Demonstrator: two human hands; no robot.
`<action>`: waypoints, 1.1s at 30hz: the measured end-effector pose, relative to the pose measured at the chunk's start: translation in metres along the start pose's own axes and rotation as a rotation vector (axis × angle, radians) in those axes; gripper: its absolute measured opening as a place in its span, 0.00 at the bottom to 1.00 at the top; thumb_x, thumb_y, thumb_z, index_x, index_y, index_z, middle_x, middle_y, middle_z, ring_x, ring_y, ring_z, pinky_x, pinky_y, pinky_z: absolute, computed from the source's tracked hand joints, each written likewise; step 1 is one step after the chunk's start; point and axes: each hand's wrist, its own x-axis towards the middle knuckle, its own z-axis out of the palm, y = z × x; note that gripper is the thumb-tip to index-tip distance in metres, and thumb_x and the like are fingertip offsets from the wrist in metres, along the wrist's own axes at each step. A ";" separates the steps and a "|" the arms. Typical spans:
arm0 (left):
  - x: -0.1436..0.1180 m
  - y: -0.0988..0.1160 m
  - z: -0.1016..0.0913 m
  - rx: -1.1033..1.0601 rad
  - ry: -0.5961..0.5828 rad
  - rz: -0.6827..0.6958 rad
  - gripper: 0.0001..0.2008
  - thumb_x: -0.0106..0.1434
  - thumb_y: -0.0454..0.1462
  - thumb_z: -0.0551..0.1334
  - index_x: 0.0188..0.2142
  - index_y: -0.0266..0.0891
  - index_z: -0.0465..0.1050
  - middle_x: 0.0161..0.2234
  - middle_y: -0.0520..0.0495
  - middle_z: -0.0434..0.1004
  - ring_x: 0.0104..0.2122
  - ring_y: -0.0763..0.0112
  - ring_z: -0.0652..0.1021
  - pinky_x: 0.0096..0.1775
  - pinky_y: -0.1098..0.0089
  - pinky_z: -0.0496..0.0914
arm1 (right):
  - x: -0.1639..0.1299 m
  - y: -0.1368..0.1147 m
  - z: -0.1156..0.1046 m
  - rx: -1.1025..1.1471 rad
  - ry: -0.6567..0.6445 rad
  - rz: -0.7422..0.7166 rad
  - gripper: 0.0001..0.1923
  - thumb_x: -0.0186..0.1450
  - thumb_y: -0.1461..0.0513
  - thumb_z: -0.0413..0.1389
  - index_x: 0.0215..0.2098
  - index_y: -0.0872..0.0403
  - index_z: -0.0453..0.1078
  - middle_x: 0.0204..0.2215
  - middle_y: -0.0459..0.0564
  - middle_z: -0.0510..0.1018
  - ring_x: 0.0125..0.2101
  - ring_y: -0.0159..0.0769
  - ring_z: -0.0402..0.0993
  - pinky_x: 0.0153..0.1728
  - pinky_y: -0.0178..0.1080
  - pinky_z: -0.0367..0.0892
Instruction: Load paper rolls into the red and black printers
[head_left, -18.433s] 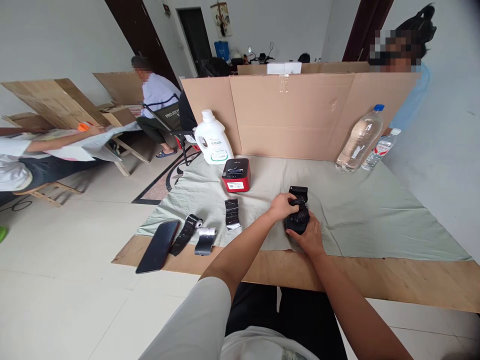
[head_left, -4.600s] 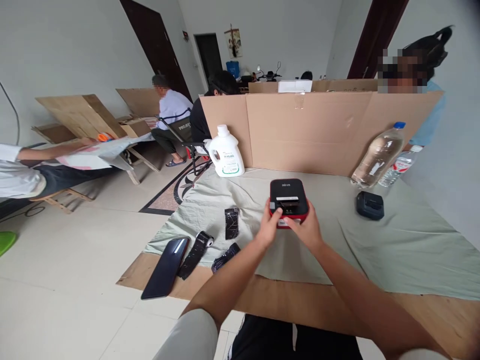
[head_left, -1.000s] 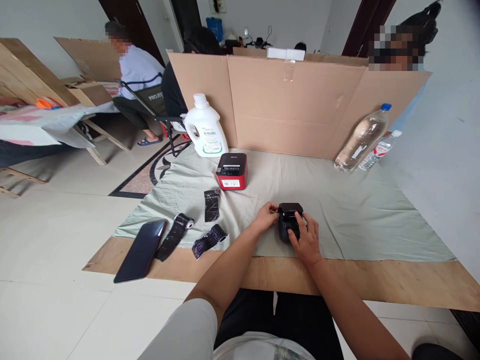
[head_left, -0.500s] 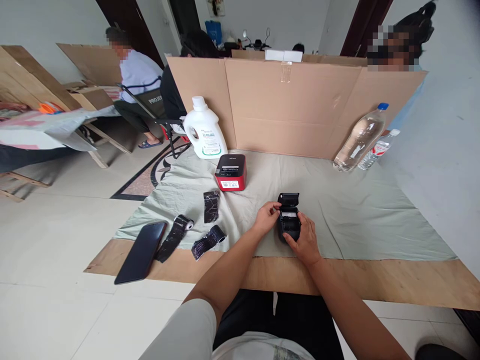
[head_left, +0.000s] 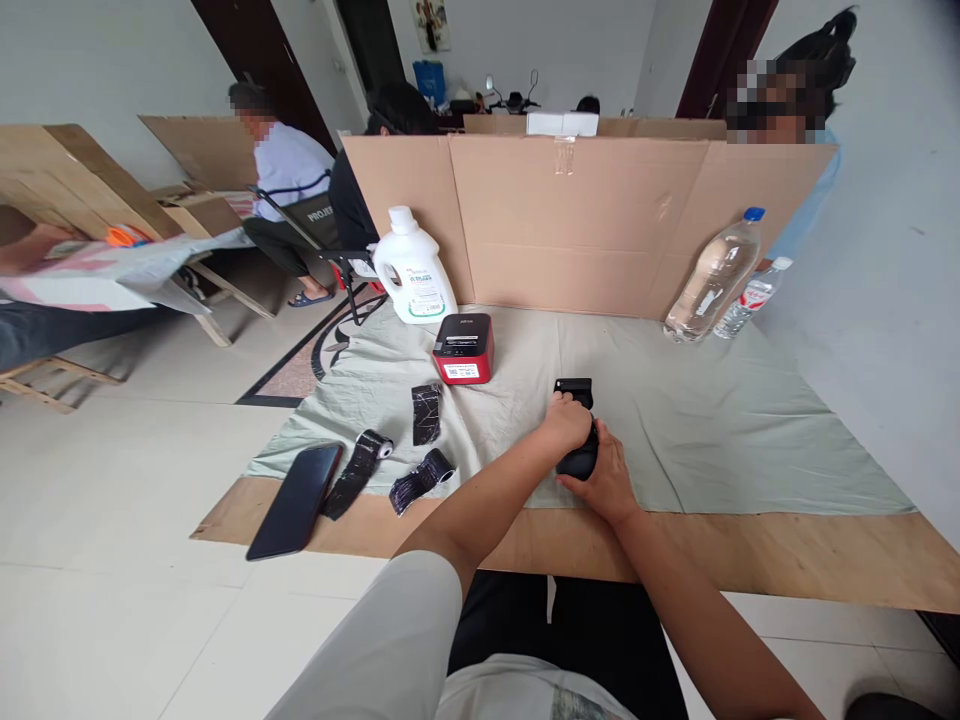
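Note:
A small black printer (head_left: pixel 579 460) sits on the pale green cloth (head_left: pixel 712 420) near the table's front edge, its lid (head_left: pixel 573 387) tipped up at the back. My left hand (head_left: pixel 566 423) lies over its open top with fingers down inside. My right hand (head_left: pixel 604 478) grips its near right side. A red and black printer (head_left: pixel 464 348) stands farther back to the left, untouched. Three black rolls lie left of my hands: one (head_left: pixel 426 413) behind, one (head_left: pixel 420 479) near the cloth's edge, one (head_left: pixel 361 471) beside the phone.
A black phone (head_left: pixel 295 499) lies at the front left on the wooden board (head_left: pixel 787 550). A white detergent jug (head_left: pixel 413 270) and a cardboard screen (head_left: pixel 592 225) stand at the back. Two water bottles (head_left: pixel 711 277) lean at the back right. Other people sit behind and to the left.
The small black printer's lid went from shut to raised. My left hand moved from its left side onto the open top. The view shifted slightly.

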 end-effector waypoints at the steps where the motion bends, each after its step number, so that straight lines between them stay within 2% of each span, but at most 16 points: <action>1: 0.000 0.001 0.000 0.012 -0.010 -0.006 0.06 0.48 0.30 0.69 0.21 0.37 0.73 0.32 0.35 0.77 0.49 0.47 0.66 0.56 0.53 0.50 | 0.000 0.000 0.000 0.001 -0.003 0.002 0.58 0.54 0.37 0.56 0.68 0.59 0.38 0.58 0.67 0.63 0.56 0.56 0.61 0.51 0.60 0.65; 7: -0.013 -0.001 -0.015 0.095 -0.009 -0.040 0.06 0.47 0.30 0.68 0.26 0.36 0.74 0.38 0.34 0.76 0.49 0.47 0.68 0.54 0.54 0.56 | 0.000 0.000 -0.001 -0.015 0.004 -0.029 0.60 0.52 0.36 0.57 0.68 0.60 0.37 0.58 0.68 0.63 0.55 0.56 0.62 0.51 0.59 0.65; 13: -0.019 -0.006 -0.021 0.115 0.031 -0.021 0.08 0.44 0.32 0.70 0.23 0.38 0.72 0.35 0.39 0.77 0.46 0.49 0.71 0.49 0.58 0.64 | 0.000 -0.001 -0.001 -0.025 -0.011 -0.023 0.60 0.53 0.37 0.58 0.68 0.60 0.37 0.58 0.67 0.64 0.55 0.55 0.62 0.51 0.59 0.65; 17: -0.015 -0.006 -0.023 -0.028 0.000 -0.053 0.10 0.44 0.35 0.70 0.27 0.38 0.74 0.33 0.42 0.77 0.41 0.54 0.74 0.42 0.63 0.68 | 0.000 -0.001 0.000 -0.048 0.005 -0.010 0.61 0.52 0.36 0.57 0.68 0.61 0.38 0.57 0.68 0.65 0.54 0.55 0.64 0.50 0.58 0.66; 20: -0.018 -0.016 -0.043 -0.316 -0.018 -0.014 0.11 0.49 0.36 0.66 0.35 0.36 0.75 0.34 0.46 0.77 0.36 0.64 0.75 0.38 0.68 0.69 | 0.000 -0.001 0.001 -0.054 0.011 -0.007 0.60 0.53 0.37 0.57 0.68 0.61 0.37 0.57 0.68 0.65 0.54 0.55 0.64 0.50 0.59 0.66; 23: -0.030 -0.046 -0.084 -0.487 -0.125 0.114 0.14 0.50 0.35 0.64 0.38 0.36 0.75 0.36 0.48 0.77 0.36 0.68 0.75 0.39 0.72 0.68 | 0.000 -0.002 -0.001 -0.050 -0.008 0.002 0.58 0.54 0.38 0.57 0.68 0.60 0.37 0.58 0.67 0.63 0.56 0.55 0.62 0.51 0.59 0.65; 25: -0.043 -0.077 -0.115 -0.375 -0.227 0.054 0.15 0.46 0.36 0.67 0.36 0.37 0.76 0.35 0.49 0.78 0.36 0.67 0.75 0.38 0.73 0.67 | 0.000 -0.003 -0.002 -0.050 -0.022 0.016 0.59 0.54 0.38 0.58 0.68 0.60 0.37 0.59 0.67 0.63 0.56 0.55 0.62 0.51 0.59 0.65; 27: -0.059 -0.110 -0.138 -0.198 -0.290 -0.087 0.15 0.42 0.35 0.69 0.33 0.38 0.77 0.32 0.50 0.78 0.35 0.66 0.75 0.37 0.73 0.66 | 0.001 -0.004 -0.002 -0.046 -0.032 0.029 0.59 0.53 0.37 0.58 0.68 0.60 0.37 0.59 0.67 0.63 0.56 0.56 0.62 0.52 0.59 0.64; 30: -0.084 -0.152 -0.150 0.094 -0.247 -0.275 0.13 0.42 0.32 0.67 0.31 0.37 0.78 0.30 0.48 0.77 0.35 0.61 0.76 0.38 0.71 0.66 | 0.001 -0.004 -0.001 -0.038 -0.036 0.034 0.58 0.54 0.38 0.57 0.68 0.60 0.38 0.58 0.67 0.63 0.56 0.57 0.61 0.52 0.60 0.63; 33: -0.109 -0.170 -0.144 0.271 -0.154 -0.302 0.16 0.47 0.31 0.65 0.38 0.37 0.78 0.37 0.43 0.77 0.40 0.57 0.75 0.41 0.68 0.66 | 0.000 -0.002 0.000 -0.039 -0.042 0.034 0.58 0.54 0.38 0.57 0.68 0.60 0.38 0.58 0.67 0.63 0.56 0.56 0.61 0.51 0.60 0.64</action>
